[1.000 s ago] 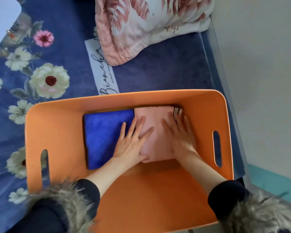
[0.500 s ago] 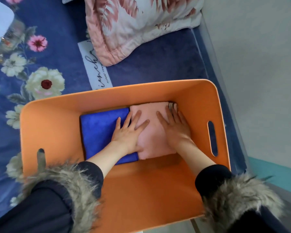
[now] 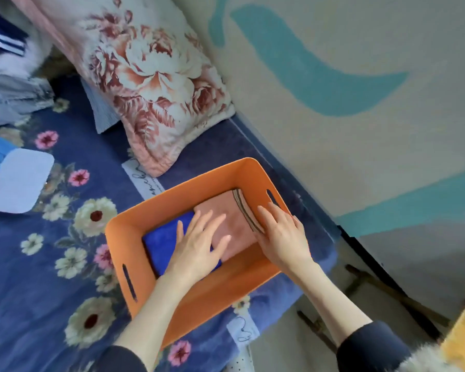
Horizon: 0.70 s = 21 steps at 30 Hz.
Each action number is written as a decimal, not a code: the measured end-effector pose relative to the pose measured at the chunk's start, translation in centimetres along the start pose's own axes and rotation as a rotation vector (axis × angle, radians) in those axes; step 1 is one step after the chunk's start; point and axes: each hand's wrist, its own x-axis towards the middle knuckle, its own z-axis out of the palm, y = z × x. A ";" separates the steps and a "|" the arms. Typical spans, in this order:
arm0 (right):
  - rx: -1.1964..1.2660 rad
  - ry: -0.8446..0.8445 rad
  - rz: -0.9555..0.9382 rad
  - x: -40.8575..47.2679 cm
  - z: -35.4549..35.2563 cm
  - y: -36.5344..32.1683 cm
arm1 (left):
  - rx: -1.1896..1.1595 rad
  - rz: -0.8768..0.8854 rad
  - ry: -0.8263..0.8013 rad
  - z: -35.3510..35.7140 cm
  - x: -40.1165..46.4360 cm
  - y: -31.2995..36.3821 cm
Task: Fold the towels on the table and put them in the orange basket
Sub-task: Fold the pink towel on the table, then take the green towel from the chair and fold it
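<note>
The orange basket [image 3: 188, 189] sits on a blue flowered blanket. Inside it lie two folded towels side by side: a blue towel [image 3: 160, 241] on the left and a pink towel [image 3: 226, 212] with a striped edge on the right. My left hand [image 3: 199, 241] lies flat with spread fingers across the seam between the blue and pink towels. My right hand [image 3: 282, 232] lies flat over the pink towel's right edge, close to the basket's right wall. Both hands have straight fingers and hold nothing.
A pink flowered pillow [image 3: 148, 73] leans behind the basket. A pale flat object [image 3: 18, 179] and clothing [image 3: 8, 63] lie at the left. The wall [image 3: 360, 103] runs along the right, with floor and wooden pieces [image 3: 387, 294] below the blanket's edge.
The camera view has swung and tilted, showing more wall and pillow. Both hands stay flat on the towels in the basket; the right hand has slid toward the pink towel's right edge.
</note>
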 end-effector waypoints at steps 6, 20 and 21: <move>0.043 0.124 0.279 -9.1 -4.6 2.7 | -0.077 0.212 -0.036 -1.8 -2.5 6.6; 0.228 0.318 0.759 -30.2 -6.1 7.9 | -0.028 0.665 -0.223 1.9 -9.5 20.5; 0.235 0.337 0.797 -32.0 -6.0 8.1 | -0.009 0.706 -0.240 2.4 -10.3 21.6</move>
